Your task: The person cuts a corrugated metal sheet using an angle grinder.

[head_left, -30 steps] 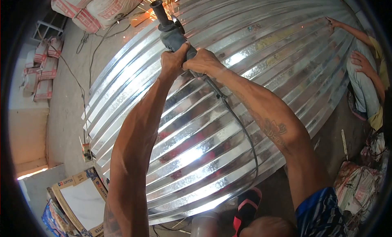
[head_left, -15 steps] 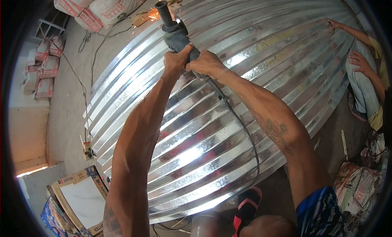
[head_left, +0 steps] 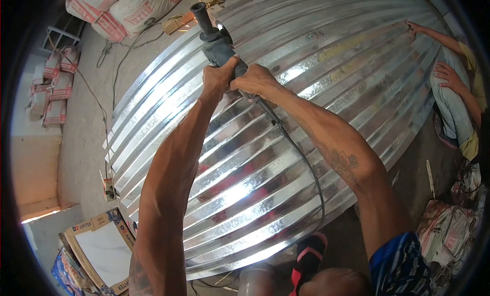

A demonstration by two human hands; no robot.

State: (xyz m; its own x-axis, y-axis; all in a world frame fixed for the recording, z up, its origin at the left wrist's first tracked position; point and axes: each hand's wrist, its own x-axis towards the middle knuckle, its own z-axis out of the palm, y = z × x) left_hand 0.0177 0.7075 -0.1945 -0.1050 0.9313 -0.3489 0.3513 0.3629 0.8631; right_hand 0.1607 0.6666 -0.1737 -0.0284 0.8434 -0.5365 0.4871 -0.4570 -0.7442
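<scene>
A dark angle grinder (head_left: 219,50) is held in both my hands over the far edge of a shiny corrugated metal sheet (head_left: 245,166). My left hand (head_left: 218,77) wraps round the left of its body, and my right hand (head_left: 258,81) grips the rear part. Its side handle points up and away, with nobody's hand on it. The disc shows only partly, just right of the handle. A few faint sparks show beyond the sheet's far edge. From the grinder's rear, a black cable (head_left: 301,153) curves down across the ridges.
At the right, a crouching co-worker's hand (head_left: 412,28) touches the sheet; the other hand (head_left: 449,77) lies on a knee. Sacks (head_left: 140,13) and a wood piece (head_left: 179,21) lie beyond the sheet. Cartons (head_left: 104,252) stand lower left, crumpled sacks (head_left: 449,229) lower right.
The sparks have become fewer and fainter. The grinder and both my hands have shifted very slightly left in the view, with my grip unchanged.
</scene>
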